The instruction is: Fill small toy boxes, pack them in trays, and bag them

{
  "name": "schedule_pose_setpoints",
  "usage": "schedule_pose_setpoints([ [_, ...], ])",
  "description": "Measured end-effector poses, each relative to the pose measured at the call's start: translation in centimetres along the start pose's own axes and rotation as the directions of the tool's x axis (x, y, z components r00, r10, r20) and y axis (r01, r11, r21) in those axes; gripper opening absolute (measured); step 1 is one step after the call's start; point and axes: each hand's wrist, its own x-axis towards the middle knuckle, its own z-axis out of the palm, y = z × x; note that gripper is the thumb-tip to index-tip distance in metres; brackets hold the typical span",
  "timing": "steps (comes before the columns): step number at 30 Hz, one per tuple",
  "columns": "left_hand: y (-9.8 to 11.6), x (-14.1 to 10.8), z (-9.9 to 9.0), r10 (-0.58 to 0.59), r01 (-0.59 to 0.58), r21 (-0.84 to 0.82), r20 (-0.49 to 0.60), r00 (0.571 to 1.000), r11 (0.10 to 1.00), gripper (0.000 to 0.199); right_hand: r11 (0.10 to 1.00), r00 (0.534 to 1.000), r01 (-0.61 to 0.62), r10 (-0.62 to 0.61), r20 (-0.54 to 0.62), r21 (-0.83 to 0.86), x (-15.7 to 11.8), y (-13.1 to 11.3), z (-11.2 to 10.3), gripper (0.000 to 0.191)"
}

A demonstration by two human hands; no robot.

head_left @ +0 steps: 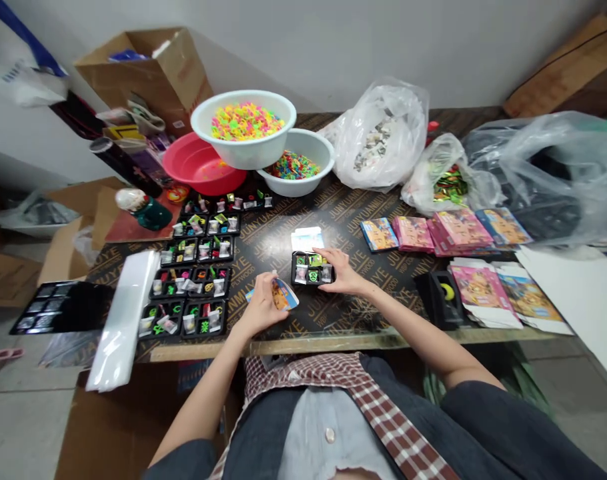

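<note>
Near the table edge, the left hand (261, 307) pinches a small printed card (285, 295) between thumb and fingers, just beside the right hand (339, 271), which clasps a small black tray (311, 269) of bagged, brightly colored pieces. Left of them lie rows of matching trays (191, 283), while white cards (307, 239) sit just beyond the held tray and stacks of pink and blue boxes (426, 230) lie right. Farther back are a white bowl (243, 110) of neon pieces, a red basin (196, 163), and plastic bags (378, 133).
</note>
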Motion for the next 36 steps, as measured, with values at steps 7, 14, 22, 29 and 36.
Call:
schedule_pose_setpoints([
  [7, 1.8, 1.6, 3.5, 0.093, -0.085, -0.094, 0.075, 0.993, 0.992, 0.101, 0.998, 0.999, -0.019, 0.021, 0.029, -0.062, -6.3, -1.1, -1.3, 0.099],
  [14, 4.6, 2.1, 6.1, 0.192, -0.201, -0.007, 0.332, 0.923, 0.98, 0.1, 0.999, 0.988, 0.045, -0.042, 0.147, -0.017, -9.4, -1.2, -1.9, 0.092],
  [22, 6.5, 2.7, 7.8, 0.127, -0.145, 0.087, 0.185, 0.975, 0.986, 0.097, 0.868, 0.856, -0.243, 0.402, -0.326, 0.433, -11.1, 0.1, 0.7, 0.076],
  [29, 7.9, 3.0, 8.5, 0.116, -0.134, 0.08, 0.197, 0.974, 0.988, 0.096, 0.717, 0.741, -0.201, 0.557, -0.375, 0.667, -10.7, -1.5, 3.3, 0.03],
  [36, 8.7, 4.2, 8.5, 0.11, 0.123, -0.641, 0.311, 0.944, 0.758, 0.086, 0.31, 0.666, -0.116, 0.729, -0.158, 0.944, -9.6, -2.2, 1.7, 0.052],
])
